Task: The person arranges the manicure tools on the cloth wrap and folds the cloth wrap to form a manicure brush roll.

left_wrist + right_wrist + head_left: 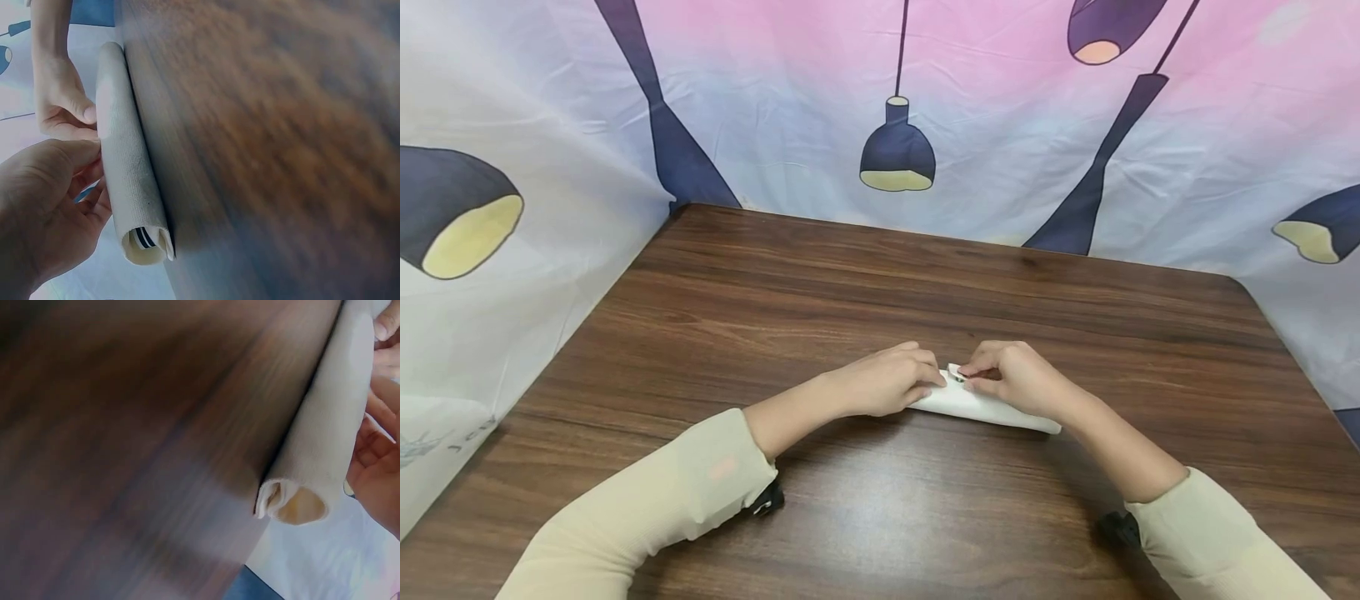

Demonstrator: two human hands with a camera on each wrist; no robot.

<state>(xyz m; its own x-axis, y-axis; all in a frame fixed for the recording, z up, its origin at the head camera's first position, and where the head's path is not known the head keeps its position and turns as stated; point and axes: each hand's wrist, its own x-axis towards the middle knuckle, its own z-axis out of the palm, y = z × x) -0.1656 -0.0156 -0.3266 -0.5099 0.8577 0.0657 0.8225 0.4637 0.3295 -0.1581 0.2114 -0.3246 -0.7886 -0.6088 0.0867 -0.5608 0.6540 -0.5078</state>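
A white roll of cloth-like material [977, 407] lies on the wooden table, slanting slightly down to the right. My left hand [891, 379] holds its left part, with bent fingers on top and the thumb at the near side. My right hand [1018, 375] pinches a small white piece with a dark edge [956, 372] between thumb and fingers, at the upper side of the roll. What that piece is I cannot tell. In the left wrist view, black stripes [144, 237] show inside the roll's open end. Its other end shows hollow, layered turns in the right wrist view.
The dark brown wooden table [760, 300] stretches out around the hands. A printed fabric backdrop [797, 125] with lamp drawings hangs along its back and sides. Dark wrist devices [767, 497] show under both pale sleeves [1202, 521].
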